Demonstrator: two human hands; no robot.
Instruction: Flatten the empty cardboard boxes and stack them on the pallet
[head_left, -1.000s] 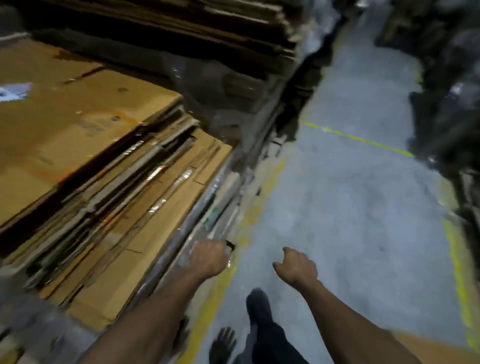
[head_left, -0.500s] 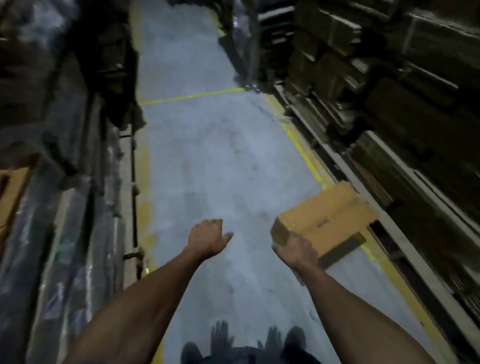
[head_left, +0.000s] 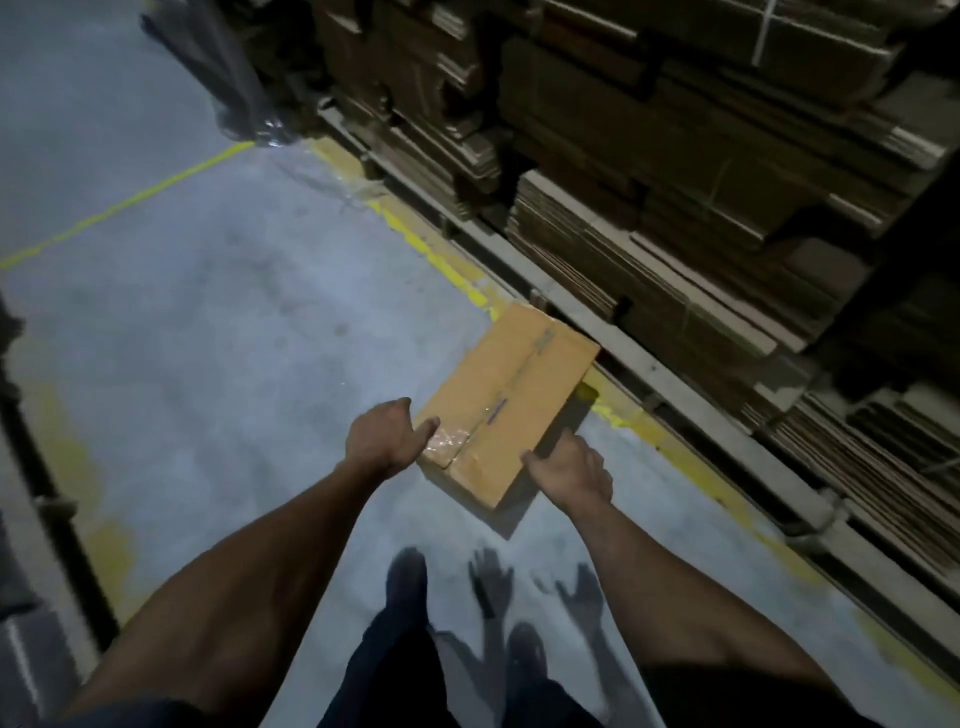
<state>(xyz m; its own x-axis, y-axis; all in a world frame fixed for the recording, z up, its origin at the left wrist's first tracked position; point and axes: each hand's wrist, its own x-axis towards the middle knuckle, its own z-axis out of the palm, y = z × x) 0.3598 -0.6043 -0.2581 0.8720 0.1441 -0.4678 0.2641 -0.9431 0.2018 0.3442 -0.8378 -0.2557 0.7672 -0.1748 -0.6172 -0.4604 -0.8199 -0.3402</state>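
Both hands clasp the taped cardboard box (head_left: 506, 402), left hand (head_left: 385, 437) on its near corner, right hand (head_left: 569, 470) on its side, likely steadying it for flattening.

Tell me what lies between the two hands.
In the head view, the near end of the cardboard box, with its clear-taped seam, lies between the left hand and the right hand; each hand is at one side.

Yellow floor lines (head_left: 124, 202) cross the grey concrete floor (head_left: 218, 332); crumpled plastic wrap (head_left: 244, 98) lies beyond.
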